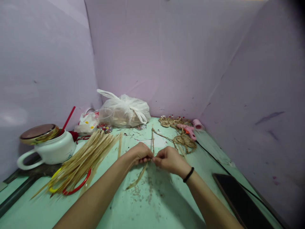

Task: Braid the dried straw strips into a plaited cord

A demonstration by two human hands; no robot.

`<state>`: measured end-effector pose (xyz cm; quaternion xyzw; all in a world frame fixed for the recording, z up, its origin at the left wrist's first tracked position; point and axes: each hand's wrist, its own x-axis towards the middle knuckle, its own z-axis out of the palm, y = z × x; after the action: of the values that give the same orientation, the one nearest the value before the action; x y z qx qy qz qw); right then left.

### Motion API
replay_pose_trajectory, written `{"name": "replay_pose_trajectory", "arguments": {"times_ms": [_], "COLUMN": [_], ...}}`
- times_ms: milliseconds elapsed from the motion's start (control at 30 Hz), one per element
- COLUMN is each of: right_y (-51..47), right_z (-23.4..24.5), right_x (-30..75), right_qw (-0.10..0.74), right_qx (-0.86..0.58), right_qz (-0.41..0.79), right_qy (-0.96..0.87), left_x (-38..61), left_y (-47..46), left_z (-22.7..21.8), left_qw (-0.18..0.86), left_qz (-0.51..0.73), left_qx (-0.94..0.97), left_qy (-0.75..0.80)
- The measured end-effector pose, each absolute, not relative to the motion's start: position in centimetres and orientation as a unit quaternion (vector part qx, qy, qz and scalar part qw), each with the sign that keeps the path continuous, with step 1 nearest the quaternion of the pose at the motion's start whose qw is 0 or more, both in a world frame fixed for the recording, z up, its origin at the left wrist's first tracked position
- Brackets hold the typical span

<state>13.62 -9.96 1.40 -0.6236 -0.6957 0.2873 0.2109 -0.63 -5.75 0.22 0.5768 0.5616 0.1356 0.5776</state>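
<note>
pale purple walls close in at the back and on both sides, around a pale green table strewn with small scraps. a knotted white bag sits against the back wall, a bundle of dry strips lies slantwise to the left, a dark flat slab rests at the near right, and a white mug stands at the far left. the left hand and the right hand meet low over the middle, fingertips almost touching, both pinched on the near end of a braided cord; which strand each one grips is too small to tell. the cord's long axis runs straight ahead from the fingers toward the back wall, then bends sharply back to the right, to a loose coil beyond the right hand, which is the nearer to it. a pink glue gun lies at the coil's far edge. smallest, a flat loose strip slants from beneath the left fingers toward the near left.
</note>
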Motion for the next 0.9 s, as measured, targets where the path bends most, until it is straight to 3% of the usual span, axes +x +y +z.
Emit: {"name": "replay_pose_trajectory", "arguments": {"times_ms": [133,267,533,900], "right_y": [-9.1,-9.4,-9.1,-9.2], "right_z": [1.5,1.1,-1.0,-1.3], "right_x": [14.6,13.3,13.0,12.8], "right_qw": [0.362,0.348,0.335,0.357], "right_qx": [-0.638,-0.578,-0.606,-0.573], "right_qz": [0.435,0.61,0.548,0.602], "right_qy": [-0.522,-0.415,-0.47,-0.427], "left_x": [-1.0,-1.2,-1.1,0.1], "left_y": [-5.2,-5.0,-5.2,-7.6], "left_z": [-0.8,-1.2,-0.8,3.2], "left_qw": [0.639,0.654,0.598,0.44], "left_qz": [0.16,0.176,0.146,0.054], "left_qx": [0.559,0.564,0.607,0.671], "left_qy": [0.503,0.472,0.503,0.594]}}
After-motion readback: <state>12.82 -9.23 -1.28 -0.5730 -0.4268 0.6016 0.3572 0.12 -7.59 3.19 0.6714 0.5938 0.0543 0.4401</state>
